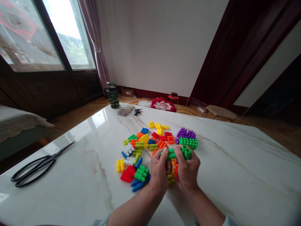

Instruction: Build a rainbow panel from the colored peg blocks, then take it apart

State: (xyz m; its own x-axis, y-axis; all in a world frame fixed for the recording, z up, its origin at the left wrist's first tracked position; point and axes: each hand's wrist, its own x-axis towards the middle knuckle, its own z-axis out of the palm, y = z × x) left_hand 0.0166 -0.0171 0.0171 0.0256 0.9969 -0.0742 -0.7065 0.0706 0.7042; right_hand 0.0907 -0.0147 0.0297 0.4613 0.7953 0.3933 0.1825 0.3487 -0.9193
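Observation:
Above the tabletop, both my hands grip green plastic building blocks. My left hand is closed on the left end, thumb on top. Closed round the right part is my right hand, with two hollow tube ends poking up beside its thumb. Whether the green pieces are fully joined I cannot tell. Under and left of my hands lies a loose pile of coloured blocks: a green block, a red block, a yellow block and several others. Just beyond my right hand sit grouped purple blocks and grouped green blocks.
Large black-handled scissors lie at the left of the white marble-patterned table. At the far corner stand a camouflage flask, a blurred item and keys. A stool is beyond the far edge.

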